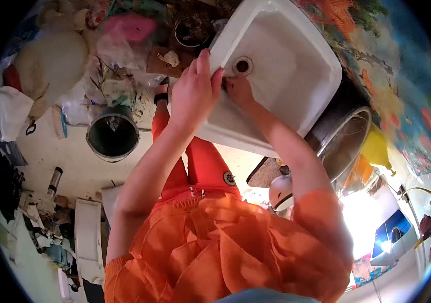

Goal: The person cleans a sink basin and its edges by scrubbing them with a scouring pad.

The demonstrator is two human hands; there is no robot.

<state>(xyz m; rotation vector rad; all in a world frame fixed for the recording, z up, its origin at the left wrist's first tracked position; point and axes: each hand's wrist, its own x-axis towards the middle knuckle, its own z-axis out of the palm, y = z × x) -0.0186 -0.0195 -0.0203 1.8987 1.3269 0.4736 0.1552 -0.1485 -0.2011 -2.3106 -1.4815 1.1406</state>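
A white sink (296,65) is tilted in front of me, its drain hole (242,65) showing near the left wall. My left hand (196,96) grips the sink's left rim, the fingers on the outer side and the thumb over the edge. Inside the basin, my right hand (239,91) is closed just below the drain, against the inner left wall. Something small and dark shows at its fingertips, too little of it to name. The fingers of my right hand are partly hidden.
A dark bucket (113,134) stands on the floor at left. Right of the sink is a large metal basin (347,141), with a white-and-dark rounded object (280,193) below. Plastic bags and clutter (119,55) fill the upper left. A painted wall (402,76) borders the right.
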